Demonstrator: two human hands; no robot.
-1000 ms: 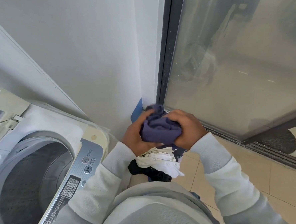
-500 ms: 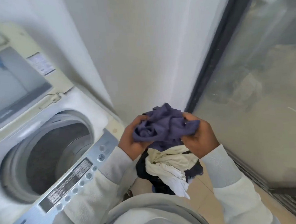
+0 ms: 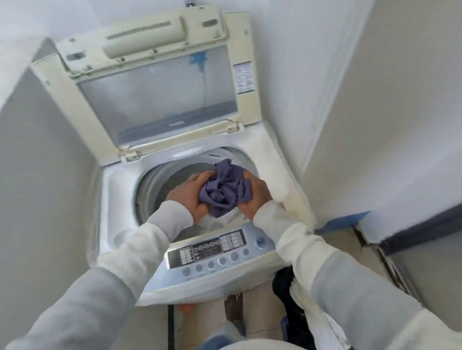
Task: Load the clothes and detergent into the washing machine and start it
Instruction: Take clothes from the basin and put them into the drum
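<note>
A top-loading washing machine (image 3: 118, 208) stands in front of me with its lid (image 3: 160, 98) raised against the wall. Over the open drum (image 3: 155, 187), my left hand (image 3: 190, 196) and my right hand (image 3: 255, 197) grip a bundle of clothes from both sides. A crumpled purple garment (image 3: 225, 191) lies on top of the bundle, and pale cloth (image 3: 216, 224) hangs beneath it into the drum. The control panel (image 3: 213, 254) with round buttons lies just below my wrists. No detergent is in view.
White walls close in on both sides of the machine. A dark garment (image 3: 289, 301) and a white one (image 3: 323, 328) hang under my right forearm. A dark-framed glass door (image 3: 432, 257) and tiled floor (image 3: 260, 313) are at the lower right.
My view has swung left from the glass door to face the machine. Both hands have carried the bundle from beside the machine to over the open drum.
</note>
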